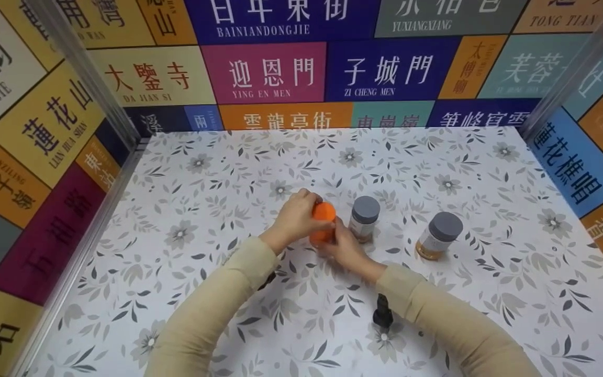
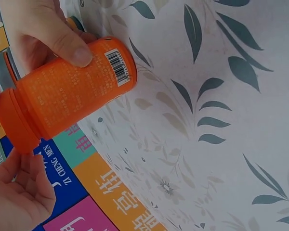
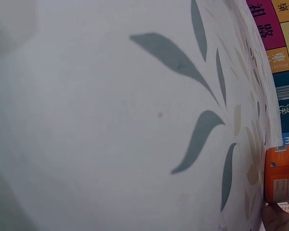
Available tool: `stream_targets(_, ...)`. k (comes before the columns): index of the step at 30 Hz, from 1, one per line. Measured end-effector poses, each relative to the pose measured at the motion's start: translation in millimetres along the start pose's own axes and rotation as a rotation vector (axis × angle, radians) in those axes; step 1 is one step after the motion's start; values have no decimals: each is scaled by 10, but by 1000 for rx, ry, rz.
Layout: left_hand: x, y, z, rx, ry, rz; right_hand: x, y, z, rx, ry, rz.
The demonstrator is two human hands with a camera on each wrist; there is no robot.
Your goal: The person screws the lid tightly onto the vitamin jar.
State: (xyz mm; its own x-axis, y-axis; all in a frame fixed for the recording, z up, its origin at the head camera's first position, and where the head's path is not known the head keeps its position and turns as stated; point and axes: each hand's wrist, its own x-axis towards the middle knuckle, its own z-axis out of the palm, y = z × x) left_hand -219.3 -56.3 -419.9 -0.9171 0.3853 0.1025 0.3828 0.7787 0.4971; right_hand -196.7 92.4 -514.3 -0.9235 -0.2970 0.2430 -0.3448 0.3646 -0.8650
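An orange bottle (image 1: 322,236) with an orange cap (image 1: 324,211) stands upright between the two hands near the middle of the table. Fingers and thumb of the left hand (image 1: 296,215) pinch the cap from its sides. Lower down, the right hand (image 1: 347,250) grips the bottle's body. In the left wrist view, the orange bottle (image 2: 77,86) shows pale print and a barcode; the left hand (image 2: 19,195) touches the cap's rim, while the right hand's thumb lies along the body. Only part of the orange bottle (image 3: 282,175) appears at the right wrist view's edge.
A grey-capped bottle (image 1: 365,219) stands just right of the hands. Another grey-capped bottle (image 1: 439,235) is farther right. The table (image 1: 176,293) has a leaf-and-flower cover. Panels with Chinese lettering (image 1: 270,73) enclose its back and sides.
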Motion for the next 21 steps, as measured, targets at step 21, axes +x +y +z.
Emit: stream_targets(21,26,-85,-109,-209,-261,194,25,-19,0,-62,-25,94)
